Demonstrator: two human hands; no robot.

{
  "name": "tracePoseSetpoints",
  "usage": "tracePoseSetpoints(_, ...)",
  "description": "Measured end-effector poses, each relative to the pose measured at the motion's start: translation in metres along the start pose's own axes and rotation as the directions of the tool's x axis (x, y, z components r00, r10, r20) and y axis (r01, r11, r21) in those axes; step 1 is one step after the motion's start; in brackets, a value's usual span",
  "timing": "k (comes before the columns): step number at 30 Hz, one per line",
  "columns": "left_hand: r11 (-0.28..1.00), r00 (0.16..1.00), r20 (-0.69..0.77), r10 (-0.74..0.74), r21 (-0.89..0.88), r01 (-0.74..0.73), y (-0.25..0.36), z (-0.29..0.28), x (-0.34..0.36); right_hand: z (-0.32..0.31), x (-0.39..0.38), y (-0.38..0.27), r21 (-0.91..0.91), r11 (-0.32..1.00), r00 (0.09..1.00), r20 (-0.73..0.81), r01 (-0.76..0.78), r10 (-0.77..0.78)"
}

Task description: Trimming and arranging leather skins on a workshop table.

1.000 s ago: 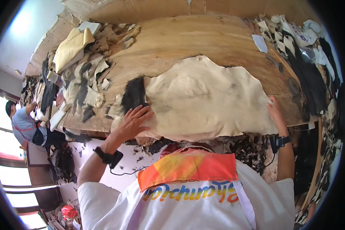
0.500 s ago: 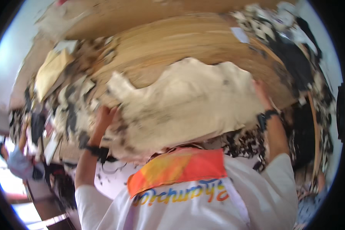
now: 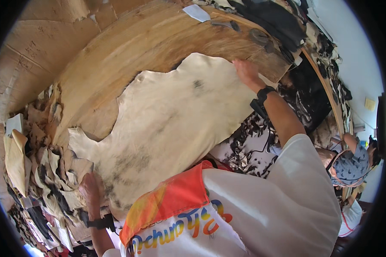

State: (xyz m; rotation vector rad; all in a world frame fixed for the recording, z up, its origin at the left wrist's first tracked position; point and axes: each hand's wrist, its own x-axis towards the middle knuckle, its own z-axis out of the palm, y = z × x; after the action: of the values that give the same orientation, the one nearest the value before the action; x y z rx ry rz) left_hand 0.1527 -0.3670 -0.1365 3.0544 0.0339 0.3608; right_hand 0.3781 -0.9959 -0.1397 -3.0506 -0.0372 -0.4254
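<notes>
A large cream hide (image 3: 167, 115) with grey-black smudges is spread over a wooden work surface (image 3: 103, 81); its near edge reaches my clothing. My left hand (image 3: 90, 188) is closed at the hide's lower left edge, its fingertips partly hidden. At the upper right edge, my right hand (image 3: 246, 73) pinches the hide, thumb and fingers together. Both wrists carry dark straps. The hide lies mostly flat, with a wavy far edge and a narrow lobe at the left.
Scraps of hide (image 3: 51, 171) heap up at the left, beside a folded cream piece (image 3: 18, 158). Brown cardboard (image 3: 38, 60) borders the far left. A white sheet (image 3: 196, 13) and dark pieces (image 3: 270, 21) lie at the back. Dark scraps (image 3: 248, 141) sit below my right arm. Other people (image 3: 351, 165) are at the right.
The view has swung, so the hide now slants from lower left to upper right. My right hand appears farther up in the picture, my left lower. Both stay at the hide's edges.
</notes>
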Motion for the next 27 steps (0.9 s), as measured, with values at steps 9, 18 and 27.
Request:
tracePoseSetpoints(9, 0.996, 0.993, 0.109, -0.044, -0.070, 0.052, -0.002, -0.010, 0.004, -0.005, 0.010, -0.001, -0.112, 0.984, 0.980, 0.130, -0.136, 0.150)
tracePoseSetpoints(18, 0.990, 0.910, 0.391, -0.141, 0.046, 0.134, -0.007, -0.041, 0.097, -0.007, 0.086, -0.059, 0.096, 0.987, 0.884, 0.439, 0.129, -0.159)
tracePoseSetpoints(27, 0.854, 0.850, 0.113, -0.514, -0.030, 0.520, -0.036, 0.026, 0.131, 0.016, 0.088, -0.092, 0.391, 0.914, 0.918, 0.315, 0.104, -0.239)
